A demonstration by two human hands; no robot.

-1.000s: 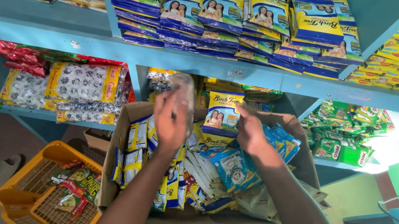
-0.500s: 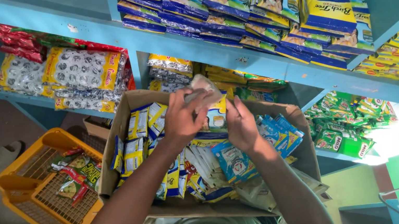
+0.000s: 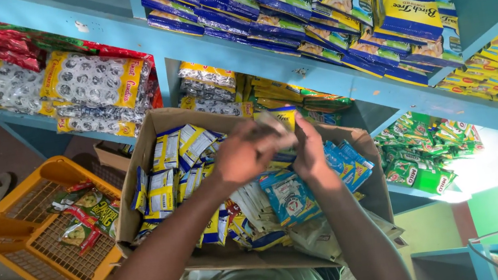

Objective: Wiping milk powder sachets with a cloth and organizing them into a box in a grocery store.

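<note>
My left hand [image 3: 244,154] and right hand [image 3: 310,150] close together over cardboard box [image 3: 149,135]. Both pinch same small pale packet [image 3: 276,123], fingers wrapped on it. Packet blurry, up above box middle. Box full of yellow-blue sachets [image 3: 164,189] and blue packs [image 3: 287,197]. Yellow basket [image 3: 8,222] on floor, left of box. Blue shelf [image 3: 346,83] just behind box.

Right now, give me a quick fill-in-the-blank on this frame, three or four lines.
1. Both hands, left hand and right hand, meet over an open ____ box.
2. The packets at the box's left side are mostly blue and ____.
3. The basket on the floor is ____ plastic.
4. The shelves are painted ____.

Missing: cardboard; yellow; yellow; blue
</note>
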